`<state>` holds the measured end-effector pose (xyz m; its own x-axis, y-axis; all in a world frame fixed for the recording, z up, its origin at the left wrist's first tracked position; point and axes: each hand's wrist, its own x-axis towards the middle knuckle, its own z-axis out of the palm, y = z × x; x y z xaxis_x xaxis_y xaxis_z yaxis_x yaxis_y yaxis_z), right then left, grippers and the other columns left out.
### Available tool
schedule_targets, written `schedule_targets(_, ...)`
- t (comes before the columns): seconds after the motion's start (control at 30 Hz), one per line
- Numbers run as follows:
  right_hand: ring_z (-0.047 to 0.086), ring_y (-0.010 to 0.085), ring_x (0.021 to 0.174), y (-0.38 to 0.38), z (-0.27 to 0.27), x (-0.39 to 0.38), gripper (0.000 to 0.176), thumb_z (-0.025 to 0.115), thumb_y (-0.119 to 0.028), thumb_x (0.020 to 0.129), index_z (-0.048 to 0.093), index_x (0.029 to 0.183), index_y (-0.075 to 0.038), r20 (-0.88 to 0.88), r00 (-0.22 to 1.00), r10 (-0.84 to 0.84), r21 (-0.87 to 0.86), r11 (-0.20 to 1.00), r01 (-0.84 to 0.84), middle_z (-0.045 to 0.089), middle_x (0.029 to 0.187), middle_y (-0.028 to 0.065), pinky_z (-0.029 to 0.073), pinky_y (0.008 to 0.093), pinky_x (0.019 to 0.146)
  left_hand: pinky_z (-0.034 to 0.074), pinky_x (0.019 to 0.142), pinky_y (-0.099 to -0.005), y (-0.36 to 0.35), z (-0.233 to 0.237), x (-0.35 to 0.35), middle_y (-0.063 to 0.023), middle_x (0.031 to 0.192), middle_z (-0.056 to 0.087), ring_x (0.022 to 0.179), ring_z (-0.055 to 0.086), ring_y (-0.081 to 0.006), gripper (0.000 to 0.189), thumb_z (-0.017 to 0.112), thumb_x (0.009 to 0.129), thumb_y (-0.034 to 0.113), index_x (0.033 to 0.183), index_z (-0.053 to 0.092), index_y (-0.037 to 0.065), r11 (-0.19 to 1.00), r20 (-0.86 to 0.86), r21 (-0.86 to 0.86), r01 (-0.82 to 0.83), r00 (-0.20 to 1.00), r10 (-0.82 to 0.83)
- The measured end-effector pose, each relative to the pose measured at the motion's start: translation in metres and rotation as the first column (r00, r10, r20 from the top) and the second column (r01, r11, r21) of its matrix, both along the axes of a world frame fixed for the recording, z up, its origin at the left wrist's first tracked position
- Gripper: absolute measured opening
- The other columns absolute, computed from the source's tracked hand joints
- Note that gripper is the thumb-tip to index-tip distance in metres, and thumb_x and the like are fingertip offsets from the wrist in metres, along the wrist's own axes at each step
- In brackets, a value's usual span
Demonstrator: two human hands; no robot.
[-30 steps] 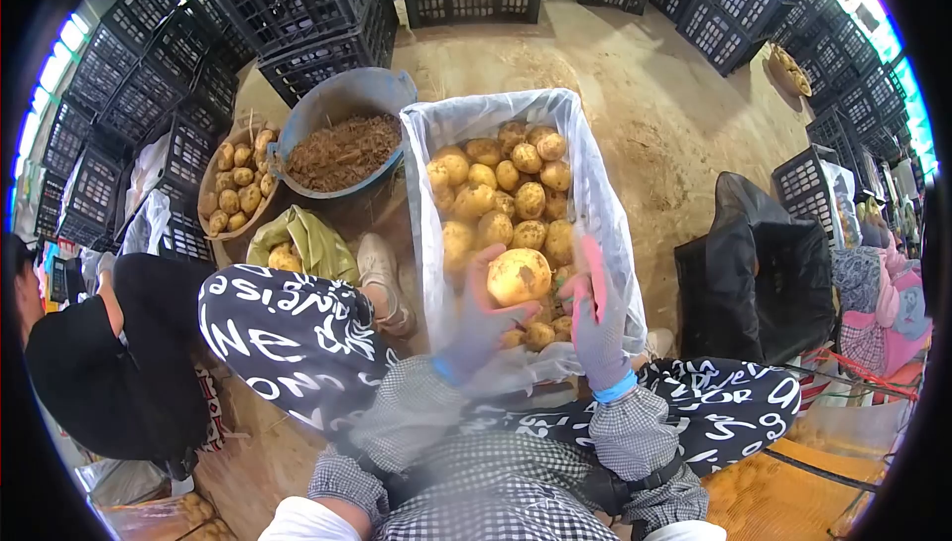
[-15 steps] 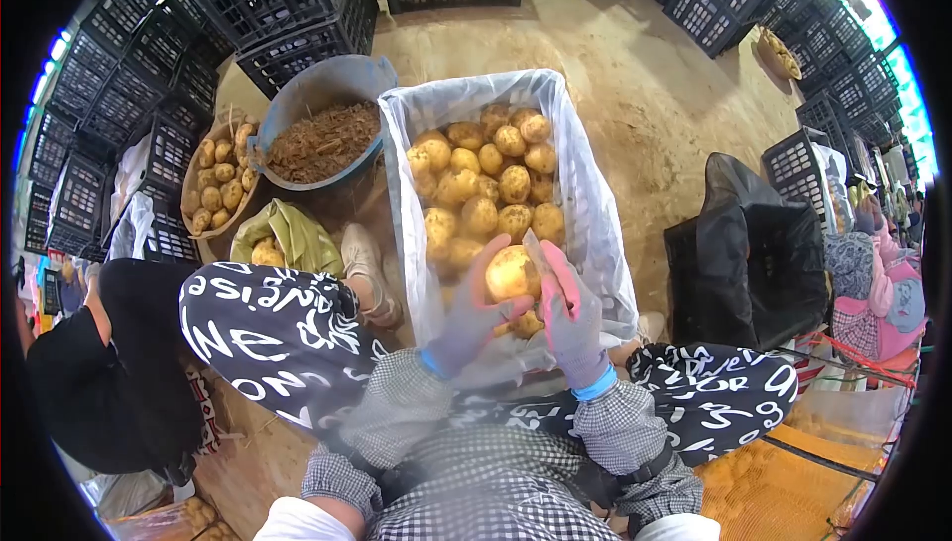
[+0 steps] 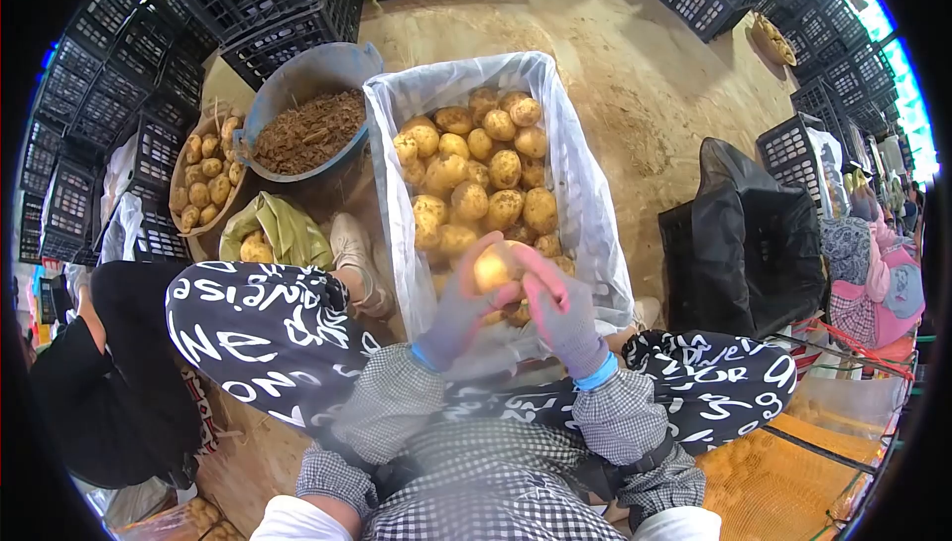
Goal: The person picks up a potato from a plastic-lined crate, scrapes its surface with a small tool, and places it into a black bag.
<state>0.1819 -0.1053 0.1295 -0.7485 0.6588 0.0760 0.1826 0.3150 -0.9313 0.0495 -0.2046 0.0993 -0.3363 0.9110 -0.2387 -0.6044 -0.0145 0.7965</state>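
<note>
A pale yellow potato (image 3: 493,268) is held in the fingers of my left hand (image 3: 456,315), above the near end of a lined crate. My right hand (image 3: 567,318) is closed, its fingertips against the potato's right side; anything pinched in it is hidden. Both hands wear grey gloves with pink fingers and blue cuffs. Below them, the crate's whitish plastic liner (image 3: 593,234) surrounds many potatoes (image 3: 506,169), some with dark soil on their skins.
Left of the crate stand a blue tub (image 3: 288,95) of brown debris, a basket of potatoes (image 3: 203,184) and a green sack (image 3: 283,229). A black-lined crate (image 3: 739,253) is at right. Black crates (image 3: 273,5) are stacked behind. Other people (image 3: 878,283) sit at far right.
My right hand has moved left onto the potato, and the thin whitish piece seen by its fingers no longer shows. The view has shifted slightly, so the crate appears higher and further left.
</note>
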Motion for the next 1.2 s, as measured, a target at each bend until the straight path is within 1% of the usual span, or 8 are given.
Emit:
schedule_targets(0.13,0.046,0.0029,0.064,-0.005,-0.008,-0.003,0.037,0.051,-0.006,0.1,0.056,0.137,-0.002,-0.145,0.987,-0.075,-0.042,0.997,0.069,0.059,0.08,-0.0042,0.039,0.0198,0.058,0.043,0.108,-0.038,0.004,-0.008,0.0,-0.0118,0.141,0.046,0.129,0.048,-0.0236,0.088,0.078,0.084,0.02,0.153,0.024,0.008,1.0,0.064,0.0,0.006,0.998,-0.006)
schedule_targets(0.43,0.053,0.0045,0.068,-0.008,-0.009,-0.002,0.036,0.05,-0.003,0.099,0.056,0.135,0.0,-0.021,0.994,-0.105,0.114,0.988,0.107,0.064,0.083,0.0021,0.045,0.021,0.063,0.041,0.11,-0.038,0.004,-0.004,0.007,-0.0119,0.144,0.043,0.13,0.048,-0.0248,0.09,0.077,0.085,0.033,0.153,0.023,0.01,0.999,0.015,0.041,-0.02,1.0,0.019)
schedule_targets(0.57,0.059,0.0086,0.076,-0.007,0.001,0.002,0.035,0.053,-0.003,0.097,0.059,0.132,0.0,-0.042,0.981,-0.188,0.025,0.982,0.189,0.067,0.09,0.006,0.05,0.0237,0.072,0.051,0.099,-0.0379,0.004,-0.003,0.004,-0.0119,0.143,0.042,0.125,0.051,-0.0237,0.067,0.057,0.101,0.031,0.153,0.022,0.009,0.999,0.089,0.033,-0.007,0.996,0.004)
schedule_targets(0.7,0.068,0.0295,0.103,-0.009,-0.001,0.001,0.041,0.054,-0.009,0.095,0.057,0.137,-0.012,0.02,0.997,-0.076,0.225,0.972,0.07,0.067,0.121,0.0153,0.054,0.0356,0.088,0.051,0.099,-0.0403,0.012,-0.009,0.001,-0.0112,0.141,0.043,0.125,0.052,-0.0244,0.056,0.044,0.105,0.037,0.151,0.026,0.01,1.0,0.168,0.031,-0.004,0.986,-0.001)
schedule_targets(0.8,0.068,0.0294,0.106,-0.015,0.001,0.001,0.041,0.055,-0.009,0.095,0.057,0.136,-0.011,0.122,0.99,-0.075,0.216,0.975,0.048,0.066,0.124,0.0159,0.054,0.0353,0.089,0.051,0.099,-0.0414,0.01,-0.005,0.003,-0.01,0.14,0.043,0.124,0.053,-0.0238,0.051,0.041,0.106,0.036,0.149,0.029,0.011,0.998,0.186,0.065,-0.012,0.983,0.0)
schedule_targets(0.93,0.056,0.0088,0.063,-0.008,-0.005,0.0,0.035,0.057,-0.005,0.095,0.061,0.13,-0.004,-0.03,0.986,-0.163,0.167,0.972,0.166,0.069,0.091,0.0079,0.046,0.0255,0.058,0.05,0.1,-0.0416,0.011,0.001,0.004,-0.0086,0.139,0.044,0.125,0.052,-0.0233,0.049,0.043,0.106,0.036,0.148,0.031,0.013,0.999,0.235,0.042,-0.027,0.972,0.016)
schedule_targets(1.03,0.052,0.0067,0.06,-0.008,-0.012,0.001,0.036,0.056,-0.008,0.097,0.059,0.132,-0.003,-0.003,0.992,-0.125,0.413,0.904,0.115,0.066,0.084,0.0038,0.044,0.0239,0.055,0.047,0.103,-0.0459,0.011,-0.006,0.003,-0.011,0.142,0.044,0.129,0.048,-0.0256,0.056,0.049,0.104,0.038,0.149,0.032,0.009,0.998,0.229,-0.033,-0.054,0.972,0.06)
schedule_targets(1.2,0.047,0.0059,0.053,0.007,-0.005,0.002,0.041,0.052,-0.018,0.101,0.053,0.139,-0.001,-0.109,0.966,-0.234,-0.03,0.972,0.232,0.058,0.07,0.001,0.039,0.022,0.049,0.049,0.1,-0.0455,0.009,-0.002,0.003,-0.0103,0.144,0.04,0.129,0.049,-0.0265,0.06,0.05,0.103,0.035,0.151,0.024,0.012,0.998,0.154,0.02,-0.063,0.986,0.059)
